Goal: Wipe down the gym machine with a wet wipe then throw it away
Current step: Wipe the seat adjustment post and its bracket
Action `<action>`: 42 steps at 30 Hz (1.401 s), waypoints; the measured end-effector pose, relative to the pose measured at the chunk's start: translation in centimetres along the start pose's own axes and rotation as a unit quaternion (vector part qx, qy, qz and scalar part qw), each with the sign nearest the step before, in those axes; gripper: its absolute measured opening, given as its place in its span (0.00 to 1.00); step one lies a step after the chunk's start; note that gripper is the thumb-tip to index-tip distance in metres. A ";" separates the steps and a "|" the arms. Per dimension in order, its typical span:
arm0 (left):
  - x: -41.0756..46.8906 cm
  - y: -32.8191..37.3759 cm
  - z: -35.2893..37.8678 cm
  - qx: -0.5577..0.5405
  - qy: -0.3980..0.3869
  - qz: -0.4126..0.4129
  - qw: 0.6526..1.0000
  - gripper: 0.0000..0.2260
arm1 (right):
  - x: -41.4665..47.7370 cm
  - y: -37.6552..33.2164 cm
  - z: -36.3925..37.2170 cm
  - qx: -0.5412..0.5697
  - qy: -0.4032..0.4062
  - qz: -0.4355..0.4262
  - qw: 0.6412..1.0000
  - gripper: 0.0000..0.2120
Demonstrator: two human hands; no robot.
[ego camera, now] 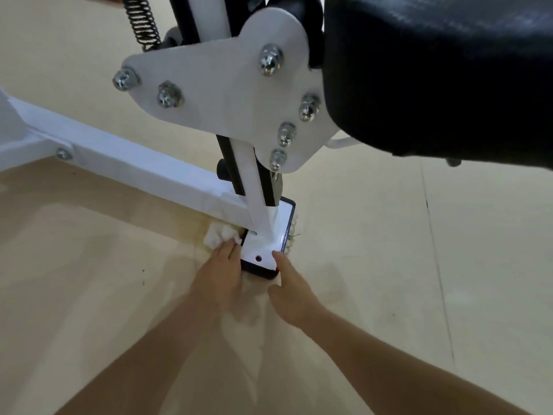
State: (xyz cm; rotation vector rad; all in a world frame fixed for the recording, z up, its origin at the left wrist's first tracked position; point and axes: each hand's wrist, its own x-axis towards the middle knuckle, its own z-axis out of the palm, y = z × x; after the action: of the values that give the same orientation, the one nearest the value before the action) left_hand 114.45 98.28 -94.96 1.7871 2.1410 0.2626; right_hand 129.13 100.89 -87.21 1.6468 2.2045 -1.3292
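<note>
Down at the foot of the gym machine, the crumpled wet wipe sits on the floor against the white beam, beside the base plate. The left hand presses it with fairly straight fingers. The right hand grasps nothing, its forefinger touching the plate's near edge

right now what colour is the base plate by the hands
The base plate is white on top with a black rim, seen in the head view.
</note>
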 end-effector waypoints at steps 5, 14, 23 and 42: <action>-1.2 -1.2 0.7 -0.134 0.090 -0.038 0.986 0.12 | 1.2 0.0 0.8 -0.037 -0.003 -0.050 0.998 0.32; -0.6 2.7 -3.4 -0.483 0.146 -0.142 0.852 0.06 | 2.9 -1.6 2.1 0.311 0.058 -0.016 0.948 0.23; 0.1 2.2 -0.1 -0.194 0.124 -0.092 0.969 0.16 | 5.4 0.8 1.3 -0.187 0.113 -0.196 0.956 0.18; -0.9 0.6 -2.0 0.159 -0.107 -0.052 0.980 0.33 | 7.4 0.2 2.9 -0.380 0.053 -0.146 0.912 0.34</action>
State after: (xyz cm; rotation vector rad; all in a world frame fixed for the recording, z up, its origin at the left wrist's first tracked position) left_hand 114.34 97.69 -92.77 1.7616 2.2040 -0.3011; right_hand 125.01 104.44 -92.98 1.1334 2.6066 -0.2891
